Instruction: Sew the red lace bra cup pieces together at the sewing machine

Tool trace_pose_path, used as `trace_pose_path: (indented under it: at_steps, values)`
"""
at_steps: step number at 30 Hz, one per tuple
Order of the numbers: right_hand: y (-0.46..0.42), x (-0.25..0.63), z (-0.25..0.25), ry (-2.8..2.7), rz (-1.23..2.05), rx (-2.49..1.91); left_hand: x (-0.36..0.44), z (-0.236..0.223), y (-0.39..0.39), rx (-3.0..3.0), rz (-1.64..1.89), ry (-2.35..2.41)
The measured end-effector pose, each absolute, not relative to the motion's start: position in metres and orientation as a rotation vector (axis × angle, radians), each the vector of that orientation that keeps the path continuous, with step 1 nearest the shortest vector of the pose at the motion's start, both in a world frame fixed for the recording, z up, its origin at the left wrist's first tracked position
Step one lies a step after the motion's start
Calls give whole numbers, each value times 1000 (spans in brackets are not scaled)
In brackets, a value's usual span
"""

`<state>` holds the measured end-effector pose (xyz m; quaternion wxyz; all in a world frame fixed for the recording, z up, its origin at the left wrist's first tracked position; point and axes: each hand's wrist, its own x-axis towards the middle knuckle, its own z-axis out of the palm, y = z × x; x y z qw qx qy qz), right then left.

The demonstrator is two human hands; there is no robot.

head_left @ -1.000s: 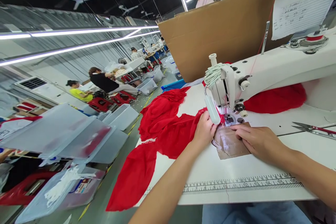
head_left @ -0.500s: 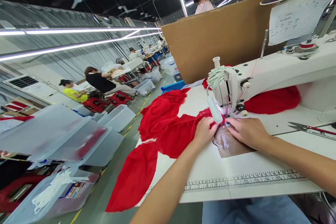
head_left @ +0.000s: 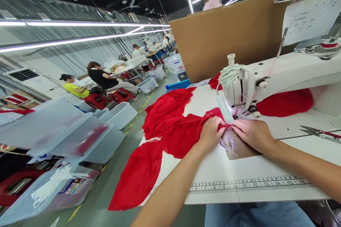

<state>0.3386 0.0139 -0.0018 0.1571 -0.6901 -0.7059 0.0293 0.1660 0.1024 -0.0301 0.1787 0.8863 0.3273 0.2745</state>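
Note:
A long piece of red fabric (head_left: 181, 135) with a lacy edge spreads over the left of the white sewing table (head_left: 202, 177). My left hand (head_left: 212, 133) is closed on its right end, just left of the needle area of the white sewing machine (head_left: 236, 87). Fingertips of my right hand (head_left: 252, 133) pinch the same red edge, close to the left fingers. A pale guard on the machine head partly covers that spot, so the needle is hidden. Beneath both hands lies a brownish patch (head_left: 237, 147) on the table.
Thread snips (head_left: 321, 133) lie at the right. More red cloth (head_left: 286, 103) sits under the machine arm. A cardboard panel (head_left: 223, 39) stands behind the table. Clear plastic bins (head_left: 58, 131) line the left floor, and several people sit farther back. A printed ruler (head_left: 239, 186) runs along the front edge.
My view has shifted slightly. Both hands have drawn the red edge a little toward me, away from the presser foot, and my right fingers now meet the fabric beside the left ones.

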Motion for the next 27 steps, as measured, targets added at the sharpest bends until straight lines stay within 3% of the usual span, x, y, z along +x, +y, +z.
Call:
trace_pose_path:
  at_steps: [12,21,24,27]
  values:
    - [8,346,0,-1862,425,-1862,168,-19,90,2663,654,991]
    - [-6,347,-3,-1858,517,-1729,170,-16,81,2690,669,788]
    - [-30,380,1,-1798,383,-1737,170,-17,80,2500,705,850]
    - [-61,440,-12,-1680,-108,-1905,171,-17,80,2189,758,963]
